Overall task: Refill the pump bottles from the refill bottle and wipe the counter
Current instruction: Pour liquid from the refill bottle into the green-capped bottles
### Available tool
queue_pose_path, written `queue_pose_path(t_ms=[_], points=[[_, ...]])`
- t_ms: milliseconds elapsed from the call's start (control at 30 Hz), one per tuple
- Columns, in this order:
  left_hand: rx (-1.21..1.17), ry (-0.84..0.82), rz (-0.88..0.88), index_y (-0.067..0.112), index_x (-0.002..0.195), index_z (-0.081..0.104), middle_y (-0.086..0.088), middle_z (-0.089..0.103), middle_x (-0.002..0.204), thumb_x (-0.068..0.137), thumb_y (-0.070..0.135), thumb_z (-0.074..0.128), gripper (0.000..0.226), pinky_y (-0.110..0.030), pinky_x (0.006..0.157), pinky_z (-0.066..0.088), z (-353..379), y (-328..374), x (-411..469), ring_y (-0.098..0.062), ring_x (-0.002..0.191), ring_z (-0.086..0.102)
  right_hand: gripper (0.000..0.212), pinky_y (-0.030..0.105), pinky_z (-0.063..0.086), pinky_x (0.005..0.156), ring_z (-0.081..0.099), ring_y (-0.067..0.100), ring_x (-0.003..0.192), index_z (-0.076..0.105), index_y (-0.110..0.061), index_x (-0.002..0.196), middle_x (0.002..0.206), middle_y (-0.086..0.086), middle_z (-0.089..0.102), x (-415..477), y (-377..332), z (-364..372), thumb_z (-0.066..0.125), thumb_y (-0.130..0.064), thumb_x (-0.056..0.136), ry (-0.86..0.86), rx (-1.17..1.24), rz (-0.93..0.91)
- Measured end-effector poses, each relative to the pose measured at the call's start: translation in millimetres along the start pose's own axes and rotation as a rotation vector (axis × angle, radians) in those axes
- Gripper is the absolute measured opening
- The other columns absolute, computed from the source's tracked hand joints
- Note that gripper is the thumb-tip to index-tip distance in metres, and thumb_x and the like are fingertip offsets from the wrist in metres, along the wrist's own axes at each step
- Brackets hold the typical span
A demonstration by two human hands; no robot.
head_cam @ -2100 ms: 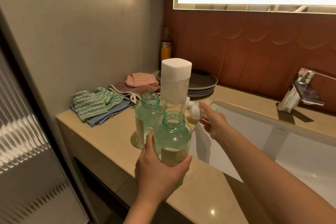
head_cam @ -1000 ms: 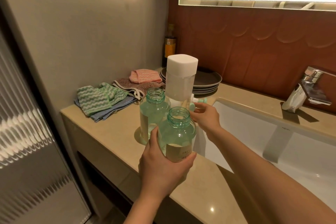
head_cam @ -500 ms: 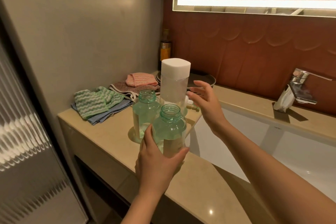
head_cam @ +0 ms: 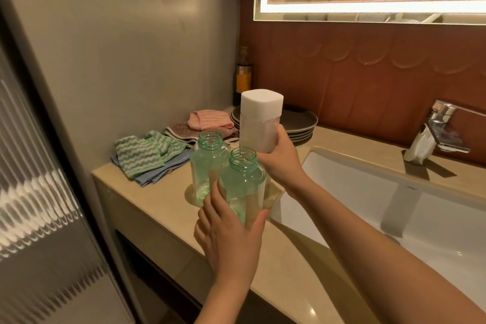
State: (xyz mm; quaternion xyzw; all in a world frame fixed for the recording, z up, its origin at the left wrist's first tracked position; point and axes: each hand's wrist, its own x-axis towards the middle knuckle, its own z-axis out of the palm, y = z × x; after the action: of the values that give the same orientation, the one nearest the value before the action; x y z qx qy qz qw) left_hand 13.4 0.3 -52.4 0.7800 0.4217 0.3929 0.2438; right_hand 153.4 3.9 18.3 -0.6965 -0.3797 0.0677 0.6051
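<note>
Right hand (head_cam: 282, 159) newly around refill bottle (head_cam: 259, 125)

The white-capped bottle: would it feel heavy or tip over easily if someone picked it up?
The white-capped bottle is tall and narrow, so a nudge could probably tip it. Its clear walls look rigid, likely stiff plastic and perhaps a little slick. The right hand grips its lower body alone, so the weight seems manageable.

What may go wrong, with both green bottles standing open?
The right hand grips the refill bottle beside the far green bottle, which no hand holds; a bump might tip it and spill. The near bottle, held by the left hand, has a narrow neck, so pouring may miss onto the counter.
</note>
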Motion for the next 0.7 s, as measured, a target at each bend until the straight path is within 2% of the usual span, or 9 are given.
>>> queue_pose_path(t_ms=[200,333,467,533,700], points=[[0.053,0.028,-0.034,0.013,0.148,0.013,-0.008,0.03,0.137,0.072,0.058,0.065,0.102,-0.05,0.1,0.033,2,0,3,-0.03,0.125,0.034,0.07,0.02,0.048,0.074,0.054,0.013,0.107,0.046,-0.028,0.123,0.117,-0.006,0.057,-8,-3,-11,0.085,-0.025,0.065,0.025,0.009,0.007],[0.072,0.025,-0.054,0.014,0.15,0.005,-0.008,0.028,0.128,0.077,0.051,0.066,0.102,-0.051,0.095,0.036,1,1,4,-0.03,0.114,0.035,0.072,0.032,0.053,0.084,0.053,0.016,0.109,0.045,-0.028,0.123,0.117,-0.005,0.056,-17,-5,-25,0.086,-0.025,0.063,0.029,0.009,0.03],[0.061,0.035,-0.062,0.01,0.146,0.019,-0.007,0.029,0.121,0.081,0.051,0.061,0.087,-0.053,0.092,0.038,2,-1,6,-0.03,0.109,0.036,0.075,0.038,0.05,0.09,0.052,0.016,0.111,0.043,-0.028,0.126,0.121,-0.004,0.054,-26,-10,-37,0.085,-0.025,0.064,0.024,0.006,0.055],[0.044,0.042,-0.067,0.011,0.141,0.027,-0.007,0.03,0.119,0.081,0.051,0.06,0.079,-0.054,0.091,0.038,2,0,5,-0.031,0.108,0.038,0.075,0.037,0.05,0.089,0.052,0.016,0.112,0.042,-0.027,0.127,0.122,-0.003,0.054,-31,-13,-43,0.085,-0.025,0.065,0.024,0.025,0.06],[0.011,0.049,-0.056,0.013,0.141,0.026,-0.007,0.03,0.121,0.079,0.049,0.063,0.081,-0.055,0.094,0.036,2,-1,5,-0.032,0.112,0.036,0.071,0.023,0.048,0.076,0.053,0.016,0.111,0.042,-0.03,0.124,0.122,-0.003,0.055,-41,-25,-58,0.084,-0.027,0.066,0.01,0.016,0.038]])
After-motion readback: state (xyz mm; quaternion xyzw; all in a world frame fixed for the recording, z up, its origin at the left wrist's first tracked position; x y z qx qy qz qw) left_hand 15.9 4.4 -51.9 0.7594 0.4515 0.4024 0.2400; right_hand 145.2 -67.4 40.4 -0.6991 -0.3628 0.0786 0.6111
